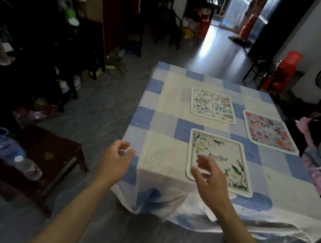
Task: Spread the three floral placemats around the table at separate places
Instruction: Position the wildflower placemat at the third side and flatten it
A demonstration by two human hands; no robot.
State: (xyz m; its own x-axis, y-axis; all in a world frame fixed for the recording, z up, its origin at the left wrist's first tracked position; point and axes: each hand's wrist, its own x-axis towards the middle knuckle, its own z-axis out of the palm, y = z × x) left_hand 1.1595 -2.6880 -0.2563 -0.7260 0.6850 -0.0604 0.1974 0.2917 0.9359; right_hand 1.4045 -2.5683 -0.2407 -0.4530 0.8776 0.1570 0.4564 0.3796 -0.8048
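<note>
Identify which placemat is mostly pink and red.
The right-edge placemat; the far placemat and near placemat are pale with green leaves.

Nearest floral placemat [235,153], white blossoms with green leaves: one word in dark script across its middle, "Beautiful". Far floral placemat [213,104]: narrow central strip of print, too small to read. Water bottle [28,168]: label blurred, illegible.

Both bare forearms are reaching forward; the left hand [116,157] and right hand [208,178] are hanging relaxed, fingers loosely curled, holding nothing
</note>
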